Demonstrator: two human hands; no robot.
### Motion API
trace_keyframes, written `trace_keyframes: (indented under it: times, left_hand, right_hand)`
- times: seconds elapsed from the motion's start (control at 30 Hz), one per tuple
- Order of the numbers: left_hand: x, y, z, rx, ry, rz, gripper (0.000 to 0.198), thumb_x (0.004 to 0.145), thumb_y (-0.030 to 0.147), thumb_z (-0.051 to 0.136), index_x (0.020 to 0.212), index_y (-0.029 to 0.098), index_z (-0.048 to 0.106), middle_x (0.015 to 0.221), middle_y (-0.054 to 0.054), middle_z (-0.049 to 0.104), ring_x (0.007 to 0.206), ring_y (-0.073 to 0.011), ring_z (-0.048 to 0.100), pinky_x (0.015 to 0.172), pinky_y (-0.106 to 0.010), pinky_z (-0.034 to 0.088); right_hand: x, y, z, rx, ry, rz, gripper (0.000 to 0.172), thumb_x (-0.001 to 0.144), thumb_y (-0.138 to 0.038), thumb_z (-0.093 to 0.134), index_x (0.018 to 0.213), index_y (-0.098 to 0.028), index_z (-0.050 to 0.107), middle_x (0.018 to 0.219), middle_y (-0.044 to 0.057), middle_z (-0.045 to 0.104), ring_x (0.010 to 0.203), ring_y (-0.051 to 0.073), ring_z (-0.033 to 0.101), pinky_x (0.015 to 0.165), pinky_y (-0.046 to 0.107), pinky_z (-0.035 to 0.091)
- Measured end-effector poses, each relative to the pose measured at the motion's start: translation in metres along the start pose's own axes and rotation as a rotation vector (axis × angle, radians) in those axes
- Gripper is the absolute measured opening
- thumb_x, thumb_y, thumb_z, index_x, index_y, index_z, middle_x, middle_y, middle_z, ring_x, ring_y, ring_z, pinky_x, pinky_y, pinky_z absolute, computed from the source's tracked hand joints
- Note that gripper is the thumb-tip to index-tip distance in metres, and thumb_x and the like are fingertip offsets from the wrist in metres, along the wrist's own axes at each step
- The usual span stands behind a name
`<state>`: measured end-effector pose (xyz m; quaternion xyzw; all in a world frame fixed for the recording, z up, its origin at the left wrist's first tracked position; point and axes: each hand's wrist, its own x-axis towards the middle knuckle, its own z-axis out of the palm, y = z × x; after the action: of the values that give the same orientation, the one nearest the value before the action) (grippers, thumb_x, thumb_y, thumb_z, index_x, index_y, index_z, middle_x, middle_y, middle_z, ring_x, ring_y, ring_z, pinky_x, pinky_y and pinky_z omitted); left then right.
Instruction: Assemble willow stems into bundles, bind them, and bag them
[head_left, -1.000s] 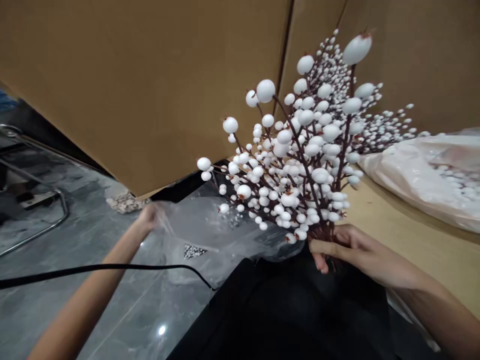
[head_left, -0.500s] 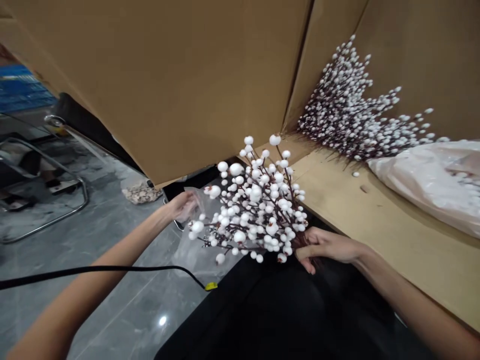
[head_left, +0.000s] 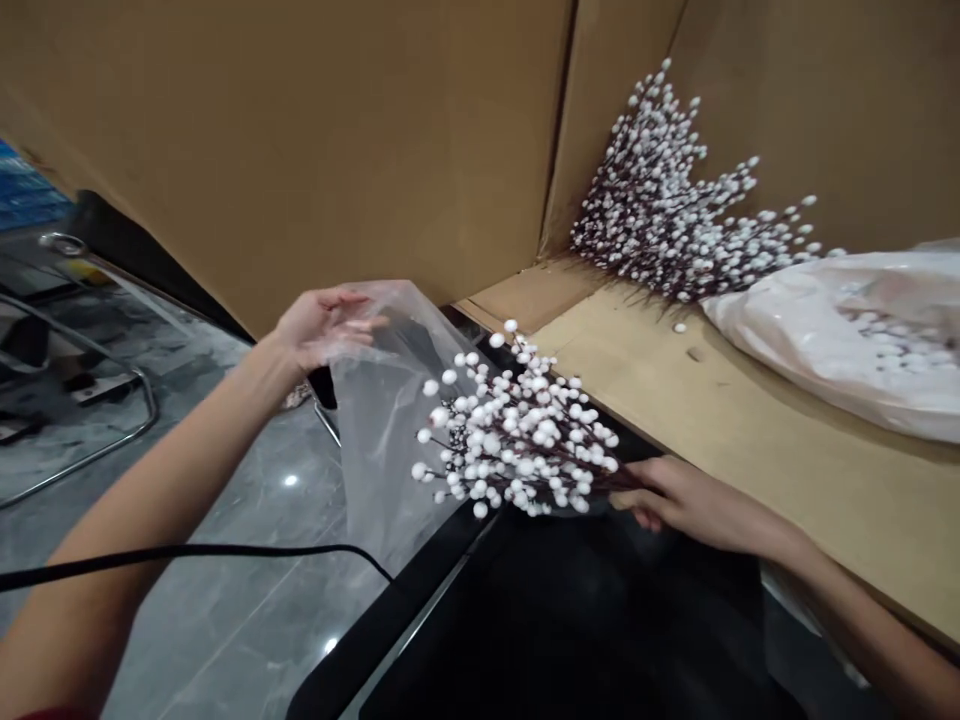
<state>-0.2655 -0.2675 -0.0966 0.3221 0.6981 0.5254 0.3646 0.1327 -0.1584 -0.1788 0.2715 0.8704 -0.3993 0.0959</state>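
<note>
A clear plastic bag (head_left: 375,420) hangs from my left hand (head_left: 326,328), whose fingers are closed on its upper edge. My right hand (head_left: 664,495) is wrapped round the dark stems of a bunch of white berry branches (head_left: 525,435). The berry heads point left, and the leftmost ones lie against or just inside the bag; which of the two I cannot tell.
More white berry branches (head_left: 660,200) lean in the cardboard corner. A filled plastic bag (head_left: 847,340) lies on the tan table (head_left: 750,440). Cardboard (head_left: 337,150) rises ahead. A black cable (head_left: 225,550) crosses my left arm, and a metal-framed chair (head_left: 142,400) stands left.
My left hand has lifted the bag up and left, spreading it wider. The berry bunch in my right hand has tilted over and moved slightly right. The view has shifted a little.
</note>
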Motion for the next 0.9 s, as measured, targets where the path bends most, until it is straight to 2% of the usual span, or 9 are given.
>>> trace_keyframes:
  times: [0.23,0.37,0.47,0.53,0.6,0.67,0.7,0.8,0.9]
  left_hand:
    - [0.001,-0.026,-0.002,1.118,-0.051,0.145,0.033,0.064,0.006,0.056,0.097,0.007,0.063,0.066,0.0,0.056,0.07,-0.0203,0.058,0.076,-0.038,0.05]
    - [-0.02,-0.061,0.005,1.338,0.16,0.247,0.056,0.066,-0.002,0.049,0.122,0.001,0.051,0.094,-0.014,0.063,0.092,-0.0302,0.061,0.083,-0.048,0.05]
    - [-0.046,-0.103,0.016,1.383,0.283,0.309,0.063,0.075,0.001,0.046,0.137,0.0,0.038,0.127,-0.028,0.049,0.118,-0.0412,0.05,0.091,-0.056,0.045]
    - [-0.066,-0.14,0.025,1.402,0.351,0.437,0.056,0.081,0.003,0.046,0.136,0.012,0.045,0.137,-0.022,0.045,0.133,-0.0422,0.037,0.103,-0.061,0.034]
    - [-0.084,-0.182,0.032,1.452,0.001,0.608,0.051,0.084,0.002,0.043,0.131,0.02,0.053,0.131,-0.016,0.056,0.13,-0.037,0.044,0.103,-0.057,0.038]
    - [-0.099,-0.222,0.038,1.484,-0.615,0.491,0.053,0.084,0.001,0.042,0.133,0.017,0.05,0.133,-0.017,0.056,0.131,-0.0332,0.045,0.107,-0.054,0.035]
    - [-0.105,-0.239,0.04,1.47,-0.747,0.443,0.048,0.083,0.004,0.049,0.129,0.015,0.055,0.128,-0.017,0.06,0.127,-0.0318,0.05,0.107,-0.05,0.037]
    - [-0.118,-0.276,0.043,1.439,-0.933,0.323,0.068,0.059,0.022,0.081,0.123,0.011,0.06,0.117,-0.018,0.067,0.11,-0.0333,0.062,0.101,-0.043,0.045]
    - [-0.123,-0.295,0.042,1.501,-0.897,0.134,0.106,0.034,0.019,0.09,0.131,0.002,0.051,0.13,-0.032,0.054,0.118,-0.0481,0.053,0.1,-0.058,0.04]
  right_hand:
    - [0.034,0.004,0.033,-0.515,0.342,0.267,0.027,0.079,-0.003,0.043,0.095,-0.01,0.063,0.08,0.014,0.069,0.07,0.024,0.067,0.056,0.027,0.037]
    - [0.05,-0.003,0.035,-0.559,0.345,0.325,0.026,0.08,-0.001,0.042,0.096,-0.009,0.06,0.077,0.015,0.069,0.068,0.026,0.069,0.053,0.027,0.038]
    - [0.058,-0.012,0.036,-0.593,0.326,0.367,0.028,0.08,0.003,0.041,0.097,-0.007,0.059,0.08,0.018,0.07,0.073,0.029,0.071,0.053,0.027,0.038]
    - [0.061,-0.017,0.036,-0.609,0.298,0.386,0.028,0.082,0.005,0.039,0.098,-0.006,0.059,0.083,0.02,0.071,0.077,0.031,0.072,0.053,0.028,0.038]
    - [0.063,-0.021,0.036,-0.62,0.27,0.393,0.029,0.084,0.005,0.037,0.099,-0.006,0.059,0.085,0.02,0.071,0.079,0.032,0.072,0.053,0.027,0.038]
    - [0.064,-0.024,0.035,-0.638,0.246,0.398,0.029,0.085,0.004,0.036,0.099,-0.007,0.059,0.086,0.02,0.071,0.081,0.032,0.072,0.052,0.027,0.038]
    - [0.064,-0.026,0.033,-0.653,0.233,0.402,0.028,0.085,0.004,0.037,0.099,-0.007,0.059,0.087,0.02,0.071,0.081,0.032,0.072,0.052,0.027,0.038]
    - [0.062,-0.029,0.028,-0.703,0.189,0.411,0.027,0.085,0.003,0.04,0.102,-0.007,0.058,0.087,0.018,0.072,0.081,0.031,0.072,0.052,0.027,0.037]
    - [0.057,-0.033,0.02,-0.733,0.176,0.413,0.024,0.088,-0.001,0.041,0.103,-0.008,0.057,0.086,0.017,0.072,0.08,0.031,0.072,0.053,0.027,0.035]
